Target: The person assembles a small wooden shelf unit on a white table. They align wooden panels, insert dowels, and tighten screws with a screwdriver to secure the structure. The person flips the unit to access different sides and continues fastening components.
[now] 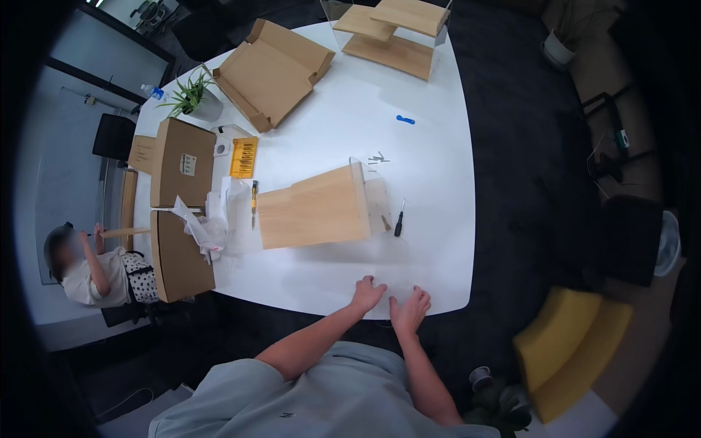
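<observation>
My left hand and my right hand are side by side at the near edge of the white table. Both have loosely bent fingers that stand apart, and nothing shows in either. Beyond them lies a shelf unit of light wood boards, with a clear panel at its right end. To its right is a black-handled screwdriver; along its left side rests a yellow-and-black screwdriver. Several small screws are scattered just behind the clear panel.
A blue flat tool and another wood shelf are farther back. At left are an orange bit case, plastic wrapping, cardboard boxes, an open carton and a potted plant. Another person is beyond the boxes.
</observation>
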The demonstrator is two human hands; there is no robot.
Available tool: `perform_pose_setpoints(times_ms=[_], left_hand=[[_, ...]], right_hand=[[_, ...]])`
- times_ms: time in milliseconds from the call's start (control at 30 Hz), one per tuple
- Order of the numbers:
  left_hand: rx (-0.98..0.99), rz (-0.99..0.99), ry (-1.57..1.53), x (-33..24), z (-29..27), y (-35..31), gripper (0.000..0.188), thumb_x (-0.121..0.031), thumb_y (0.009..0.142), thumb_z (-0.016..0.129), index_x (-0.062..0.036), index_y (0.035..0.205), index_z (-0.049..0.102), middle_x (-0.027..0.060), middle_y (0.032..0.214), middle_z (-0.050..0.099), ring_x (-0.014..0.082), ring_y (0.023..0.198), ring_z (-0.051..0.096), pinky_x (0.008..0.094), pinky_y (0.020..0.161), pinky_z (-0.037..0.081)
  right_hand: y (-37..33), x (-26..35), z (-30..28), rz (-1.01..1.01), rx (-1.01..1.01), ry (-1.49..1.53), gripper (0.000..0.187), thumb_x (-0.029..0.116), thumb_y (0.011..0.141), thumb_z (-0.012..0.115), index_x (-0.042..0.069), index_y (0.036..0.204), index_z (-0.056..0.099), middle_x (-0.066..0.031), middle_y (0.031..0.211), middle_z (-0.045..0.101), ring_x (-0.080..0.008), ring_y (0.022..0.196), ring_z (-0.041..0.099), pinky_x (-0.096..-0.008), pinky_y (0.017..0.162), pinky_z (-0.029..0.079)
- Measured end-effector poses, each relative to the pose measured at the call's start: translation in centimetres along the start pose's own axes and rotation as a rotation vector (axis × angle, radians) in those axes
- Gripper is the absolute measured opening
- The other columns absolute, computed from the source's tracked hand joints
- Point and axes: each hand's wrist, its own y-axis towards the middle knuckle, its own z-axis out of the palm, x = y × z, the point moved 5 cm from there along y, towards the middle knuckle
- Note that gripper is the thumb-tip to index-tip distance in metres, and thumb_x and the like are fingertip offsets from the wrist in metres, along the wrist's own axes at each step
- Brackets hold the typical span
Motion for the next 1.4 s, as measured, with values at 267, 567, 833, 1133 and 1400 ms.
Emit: perform_pose_setpoints(times_ms=[267, 567, 833, 1133, 1400], left_hand=[[0.109, 0.158, 0.105, 0.0, 0.9, -0.4, 0.071, -0.035, 0.088, 0.071, 0.0074, 0.142, 0.05, 0.0289, 0.124, 0.065, 0.0395, 0.114, 0.065, 0.0421, 0.101, 0.051], [0.148, 0.085, -0.768, -2.4, -13.8, -1.7, 0.056, -0.017, 0.094, 0.068, -0.0071, 0.145, 0.047, 0.0099, 0.14, 0.056, 0.0236, 0.131, 0.055, 0.0458, 0.11, 0.046], [0.484, 0.065, -1.74, -4.6, -18.1, -3.3, 0.059, -0.04, 0.1, 0.065, -0.0168, 0.148, 0.041, 0.0086, 0.152, 0.045, 0.0324, 0.147, 0.038, 0.0517, 0.122, 0.03], [0.302, 0.048, -1.951, -6.0, -17.1, 0.8, 0.048, -0.031, 0.098, 0.072, -0.0143, 0.138, 0.052, 0.0032, 0.134, 0.057, 0.0224, 0.13, 0.051, 0.0484, 0.117, 0.036], [0.2, 0.126, -1.867, -5.6, -17.9, 2.4, 0.041, -0.012, 0.096, 0.072, -0.0114, 0.134, 0.056, 0.0033, 0.129, 0.063, 0.0193, 0.118, 0.059, 0.0365, 0.106, 0.047]], right_hand=[[-3.7, -9.2, 5.2, 0.541, -0.111, 0.489, 0.071, 0.033, 0.073, 0.093, -0.001, 0.113, 0.046, -0.0246, 0.112, 0.058, -0.0385, 0.105, 0.061, -0.0457, 0.09, 0.05], [-9.3, -9.2, 2.0, 0.636, 0.475, 0.99, 0.019, 0.015, 0.094, 0.075, 0.002, 0.103, 0.065, -0.0072, 0.076, 0.066, -0.0174, 0.06, 0.069, -0.0303, 0.051, 0.058], [-13.4, -6.9, -12.7, 0.418, 0.26, 1.242, 0.01, 0.013, 0.104, 0.061, 0.008, 0.096, 0.062, -0.0089, 0.084, 0.071, -0.0194, 0.069, 0.073, -0.0271, 0.055, 0.057], [2.1, 16.2, -26.9, -0.061, 0.351, 1.142, 0.021, 0.006, 0.102, 0.058, 0.005, 0.123, 0.056, -0.0109, 0.086, 0.07, -0.019, 0.073, 0.073, -0.0255, 0.056, 0.057], [11.7, 35.8, -18.9, -0.076, 0.468, 0.776, 0.002, 0.011, 0.097, 0.058, 0.01, 0.096, 0.056, -0.0087, 0.101, 0.073, -0.0202, 0.107, 0.063, -0.0496, 0.095, 0.047]])
